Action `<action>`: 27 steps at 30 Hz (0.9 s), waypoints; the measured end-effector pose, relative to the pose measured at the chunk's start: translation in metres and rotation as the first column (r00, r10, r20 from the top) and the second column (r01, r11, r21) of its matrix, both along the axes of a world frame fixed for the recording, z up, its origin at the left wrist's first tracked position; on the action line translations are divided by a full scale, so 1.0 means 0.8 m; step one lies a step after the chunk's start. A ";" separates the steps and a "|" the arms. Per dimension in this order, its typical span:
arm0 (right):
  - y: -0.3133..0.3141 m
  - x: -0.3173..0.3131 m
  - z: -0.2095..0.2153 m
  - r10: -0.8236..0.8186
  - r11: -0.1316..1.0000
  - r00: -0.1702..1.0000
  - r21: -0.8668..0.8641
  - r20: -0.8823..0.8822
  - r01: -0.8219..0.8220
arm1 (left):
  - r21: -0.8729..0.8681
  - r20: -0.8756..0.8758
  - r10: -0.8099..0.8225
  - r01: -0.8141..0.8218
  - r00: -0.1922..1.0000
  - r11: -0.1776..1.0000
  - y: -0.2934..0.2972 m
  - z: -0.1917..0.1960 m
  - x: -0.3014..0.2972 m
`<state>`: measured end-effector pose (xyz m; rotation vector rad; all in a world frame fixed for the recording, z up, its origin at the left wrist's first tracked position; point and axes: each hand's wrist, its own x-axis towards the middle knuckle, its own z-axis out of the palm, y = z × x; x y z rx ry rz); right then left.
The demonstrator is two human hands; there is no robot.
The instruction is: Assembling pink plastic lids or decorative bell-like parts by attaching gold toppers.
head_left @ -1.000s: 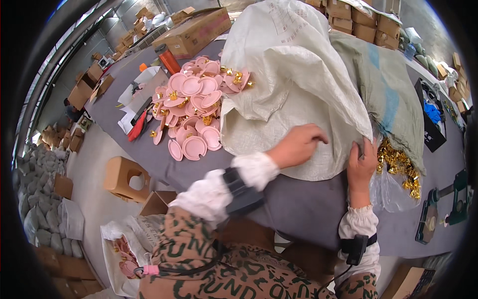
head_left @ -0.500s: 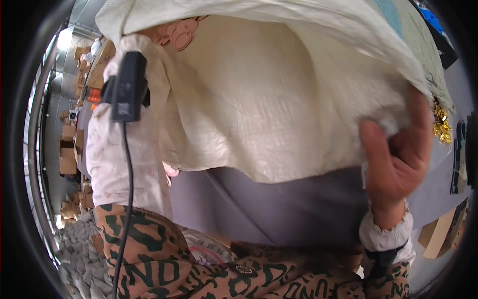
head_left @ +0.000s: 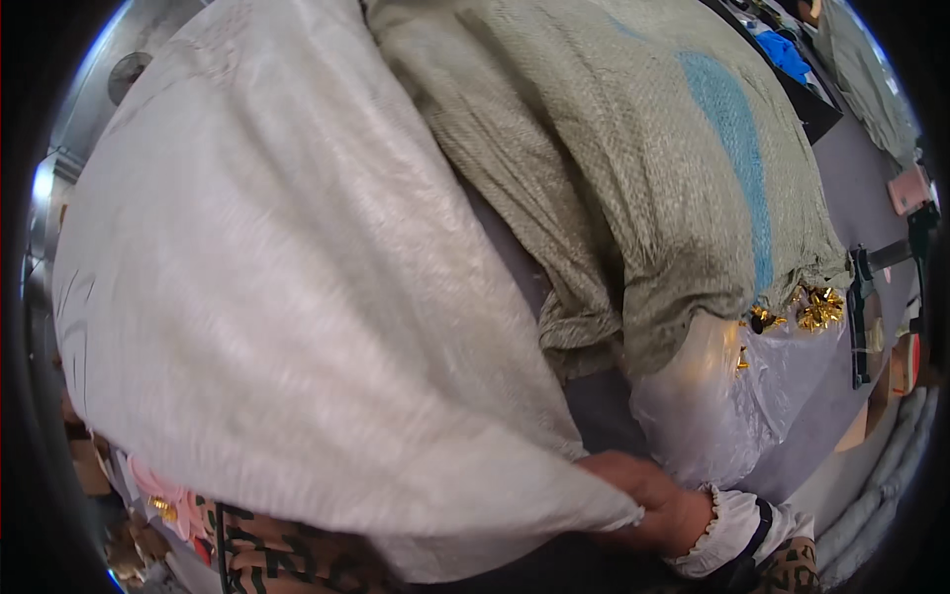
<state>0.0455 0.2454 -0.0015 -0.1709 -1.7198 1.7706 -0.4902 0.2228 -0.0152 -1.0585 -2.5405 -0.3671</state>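
Note:
A large white woven sack [head_left: 277, 277] fills the left and middle of the view, its mouth edge drawn low and toward me. My right hand [head_left: 653, 500] is closed on the sack's edge at the lower right, with the fingers partly behind the fabric. My left hand does not show; the sack covers that side. Just right of the white sack lies a grey-green woven sack [head_left: 554, 109] with a blue stripe. Under its near end is a clear plastic bag [head_left: 703, 416], with shiny gold tinsel bows [head_left: 819, 309] beside it.
Pink material [head_left: 163, 485] with a gold piece shows at the lower left, below the white sack. At the far right are a black stand [head_left: 861, 317] and a small pink box [head_left: 908, 188]. A dark tray [head_left: 807, 104] holds something blue at the back right.
The white sack's opening has swung down and its outside now faces me, hiding the inside and the pink discs. My right hand has moved down and left and closed on the edge. My left arm has gone from view.

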 end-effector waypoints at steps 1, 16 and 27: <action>0.009 0.001 0.016 0.061 0.998 0.990 -0.020 0.127 -0.059 | 0.005 0.010 -0.005 0.005 1.000 1.000 0.006 -0.006 0.003; 0.001 0.009 0.018 -0.005 0.992 0.992 -0.127 0.123 0.021 | 0.017 0.043 -0.231 0.231 0.972 0.973 0.099 -0.034 0.085; -0.008 0.028 -0.006 -0.454 0.760 0.811 0.636 0.368 0.137 | 0.104 0.003 -0.340 0.338 0.940 0.935 0.098 -0.030 0.142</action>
